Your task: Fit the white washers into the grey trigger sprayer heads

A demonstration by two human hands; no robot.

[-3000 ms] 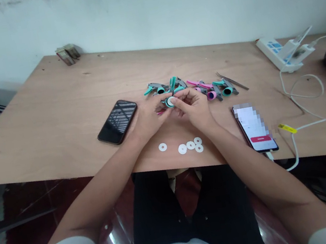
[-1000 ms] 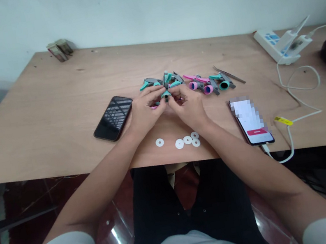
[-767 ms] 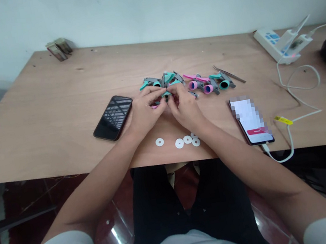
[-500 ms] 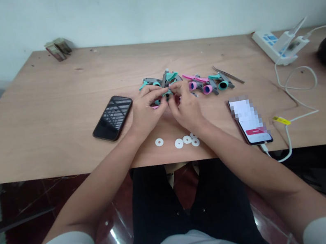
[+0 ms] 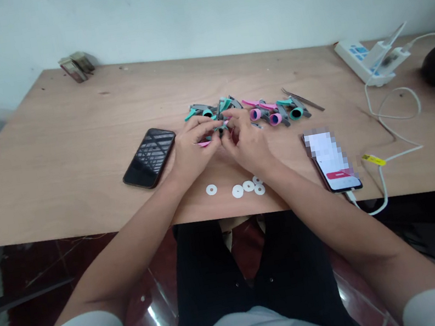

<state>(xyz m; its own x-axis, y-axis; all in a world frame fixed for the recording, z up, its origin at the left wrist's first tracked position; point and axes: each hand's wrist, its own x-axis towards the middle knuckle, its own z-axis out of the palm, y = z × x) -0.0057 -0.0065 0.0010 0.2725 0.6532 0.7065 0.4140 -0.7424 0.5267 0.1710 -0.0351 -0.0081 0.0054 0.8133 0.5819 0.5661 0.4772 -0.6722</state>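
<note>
**Teal part (image 5: 221,128) held at the fingertips of both hands**

The left hand (image 5: 193,146) is narrowed to a pinch, thumb and fingers on the left side of the part. The right hand (image 5: 247,138) is likewise drawn in, its fingertips on the right side. The part sits between the two, above the table (image 5: 56,173); its lower portion is hidden by fingers. A pink lever (image 5: 205,144) shows just below the left fingers.

Directly beyond the hands lies a cluster of grey and teal heads (image 5: 207,113), partly covered by the fingers. To its right lie pink heads (image 5: 276,119) and one further teal head (image 5: 296,113), with tweezers (image 5: 302,99) just behind.

On the near side, five white discs (image 5: 248,186) lie flat: four grouped by the right wrist, one apart to the left.

A dark phone (image 5: 149,158) rests near the left hand. A lit phone (image 5: 331,158), cable (image 5: 384,190) attached, lies right of the right forearm. A power strip (image 5: 361,61) stands at the far right, two bundles (image 5: 77,67) at the far left corner.
</note>
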